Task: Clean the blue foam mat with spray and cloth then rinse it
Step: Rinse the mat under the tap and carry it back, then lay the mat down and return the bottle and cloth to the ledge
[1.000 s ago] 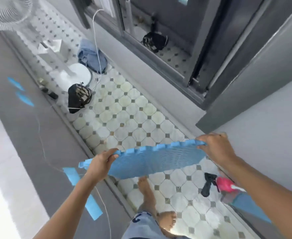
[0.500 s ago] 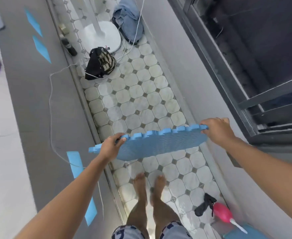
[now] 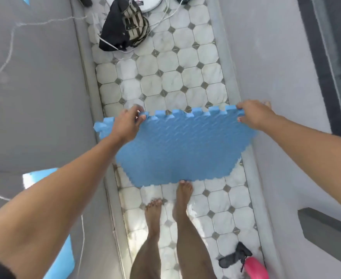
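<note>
I hold the blue foam mat (image 3: pixel 181 150) by its toothed far edge, above the tiled floor strip. My left hand (image 3: pixel 128 123) pinches the edge near its left corner. My right hand (image 3: pixel 253 114) grips the right corner. The mat hangs tilted, its textured face toward me, and its lower edge reaches my toes. A pink spray bottle (image 3: pixel 255 267) with a black trigger head lies on the tiles at the lower right. No cloth is identifiable in view.
My bare feet (image 3: pixel 167 204) stand on the white octagon tiles (image 3: pixel 165 77). A black and striped bag (image 3: pixel 125 25) with white cables lies ahead. A grey raised floor (image 3: pixel 36 87) flanks the left, a grey wall (image 3: pixel 276 67) the right. Blue tape strips (image 3: pixel 61 262) mark the left floor.
The view has tipped down toward the floor. The mat has swung from nearly flat at edge-on to hanging lower, with its face toward me. Both hands kept their hold.
</note>
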Motion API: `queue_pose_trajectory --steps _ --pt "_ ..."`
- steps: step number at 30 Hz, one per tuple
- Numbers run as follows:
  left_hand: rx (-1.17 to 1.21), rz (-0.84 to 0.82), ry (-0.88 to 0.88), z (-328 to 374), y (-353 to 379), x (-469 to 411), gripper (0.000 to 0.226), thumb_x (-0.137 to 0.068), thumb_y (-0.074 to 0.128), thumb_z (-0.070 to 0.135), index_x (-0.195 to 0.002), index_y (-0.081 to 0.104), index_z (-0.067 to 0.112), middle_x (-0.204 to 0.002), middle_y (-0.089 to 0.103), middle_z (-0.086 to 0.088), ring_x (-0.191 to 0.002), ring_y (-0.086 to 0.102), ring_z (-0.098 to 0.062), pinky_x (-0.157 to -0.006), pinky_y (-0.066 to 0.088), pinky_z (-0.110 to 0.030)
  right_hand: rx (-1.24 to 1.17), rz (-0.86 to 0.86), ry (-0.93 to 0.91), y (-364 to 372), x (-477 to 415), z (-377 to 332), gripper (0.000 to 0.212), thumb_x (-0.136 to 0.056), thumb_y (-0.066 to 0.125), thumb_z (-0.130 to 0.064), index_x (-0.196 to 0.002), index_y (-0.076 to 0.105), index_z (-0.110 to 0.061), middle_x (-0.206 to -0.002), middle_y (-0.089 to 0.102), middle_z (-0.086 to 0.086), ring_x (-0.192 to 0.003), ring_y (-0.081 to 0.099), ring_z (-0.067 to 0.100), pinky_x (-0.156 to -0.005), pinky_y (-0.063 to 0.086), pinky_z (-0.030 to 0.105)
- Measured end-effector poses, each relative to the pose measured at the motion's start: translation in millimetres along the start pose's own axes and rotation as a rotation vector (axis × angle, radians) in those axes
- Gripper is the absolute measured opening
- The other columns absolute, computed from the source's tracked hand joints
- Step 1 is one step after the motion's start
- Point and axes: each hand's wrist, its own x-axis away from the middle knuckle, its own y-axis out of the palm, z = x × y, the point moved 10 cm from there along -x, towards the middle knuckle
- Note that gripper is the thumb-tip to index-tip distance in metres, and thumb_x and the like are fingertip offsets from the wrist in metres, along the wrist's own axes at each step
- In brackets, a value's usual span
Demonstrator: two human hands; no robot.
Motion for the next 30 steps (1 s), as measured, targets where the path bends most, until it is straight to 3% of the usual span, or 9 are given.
queue_pose_trajectory --steps 3,8,11,15,19,26,30 --pt "-0.134 0.081 -0.046 -3 10 -36 0.030 -0.103 0.050 0.025 -0.130 0.059 0.017 -0.125 0.063 -0.014 -0.122 0.051 -0.036 -0.102 0.038 -0.048 -0.034 0.152 -0.024 8 -37 -6 0.042 -0.088 0.066 -0.008 -0.125 0.048 -0.019 -0.129 0.053 0.010 -0.129 0.046 0.031 -0.118 0.012 0.059" --pt "-0.330 0.043 -0.105 -8 32 -72 0.049 -0.097 0.058 0.022 -0.145 0.046 0.018 -0.145 0.049 -0.014 -0.142 0.036 -0.032 -0.119 0.021 -0.056 0.032 0.289 -0.039 21 -77 -18 0.055 -0.077 0.062 0.004 -0.126 0.046 -0.016 -0.135 0.046 0.011 -0.139 0.034 0.030 -0.119 0.008 0.064" --pt "-0.455 -0.020 -0.102 -20 41 -91 0.063 -0.095 0.063 0.026 -0.151 0.035 0.018 -0.151 0.042 -0.011 -0.146 0.030 -0.030 -0.122 0.018 -0.061 0.037 0.288 -0.065 25 -99 -30 0.058 -0.079 0.060 0.000 -0.132 0.046 -0.016 -0.145 0.040 0.013 -0.146 0.027 0.032 -0.119 0.010 0.066" --pt "-0.561 -0.129 -0.151 -41 47 -104 0.074 -0.097 0.060 0.039 -0.159 0.025 0.017 -0.162 0.031 -0.012 -0.152 0.023 -0.030 -0.123 0.017 -0.058 0.002 0.128 -0.077 40 -124 -47 0.062 -0.090 0.062 -0.014 -0.148 0.040 -0.016 -0.166 0.013 0.013 -0.155 0.007 0.031 -0.122 0.012 0.057" --pt "-0.556 -0.216 -0.130 -41 63 -100 0.079 -0.101 0.051 0.052 -0.163 0.016 0.019 -0.170 0.019 -0.013 -0.156 0.018 -0.032 -0.123 0.023 -0.056 -0.147 0.008 -0.099 58 -121 -70 0.053 -0.092 0.060 -0.013 -0.143 0.048 -0.014 -0.158 0.030 0.014 -0.149 0.024 0.029 -0.116 0.033 0.049" --pt "-0.315 -0.222 0.026 36 94 -30 0.069 -0.104 0.049 0.047 -0.162 0.027 0.017 -0.165 0.033 -0.010 -0.150 0.033 -0.031 -0.118 0.033 -0.046 -0.574 0.111 -0.055 105 -42 -78 0.039 -0.096 0.059 -0.014 -0.134 0.056 -0.009 -0.149 0.043 0.015 -0.141 0.038 0.032 -0.112 0.037 0.040" --pt "-0.273 -0.273 0.105 77 124 41 0.068 -0.104 0.050 0.046 -0.161 0.031 0.014 -0.164 0.036 -0.012 -0.151 0.032 -0.031 -0.121 0.031 -0.047 -0.846 0.227 0.103 136 56 -47 0.034 -0.099 0.059 -0.018 -0.132 0.058 -0.009 -0.138 0.055 0.010 -0.133 0.047 0.027 -0.110 0.034 0.030"
